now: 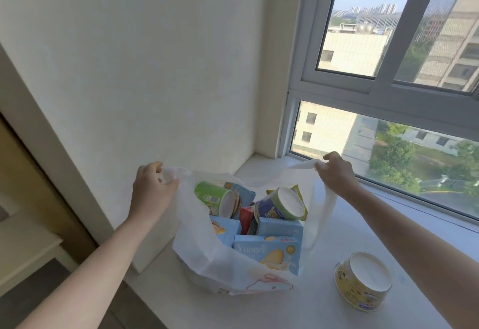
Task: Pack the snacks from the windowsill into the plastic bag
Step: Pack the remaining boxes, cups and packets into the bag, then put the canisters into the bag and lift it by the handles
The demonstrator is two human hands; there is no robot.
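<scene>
Both hands are up at the plastic bag [201,256], which sits on the white windowsill [324,308] in the corner where the wall [155,69] meets the window [363,79]. The left hand [151,188] has its fingers curled round the bag's left handle, bunching the thin white film in its grip. Over on the other side, the right hand [335,173] pinches the right handle between curled fingers and thumb, and the plastic is stretched taut below it. Between the two, the mouth of the bag is pulled wide open.

And it is well loaded! A green tub [211,197] lies on its side near the left handle, its pale lid facing right. A dark blue tub [281,205] is tilted beside it, lid up and toward the window. A small red box [246,216] stands wedged between them. Behind the blue tub, the corner of a yellow packet [298,189] pokes up. In front, several light blue boxes are stacked; the nearest blue box [268,253] shows a biscuit picture and leans against the bag's front wall.

One snack is outside the bag: a yellow tub [363,280] sits on the windowsill to the right of the bag, apart from it, tilted with its white lid up. Neither hand touches it.
</scene>
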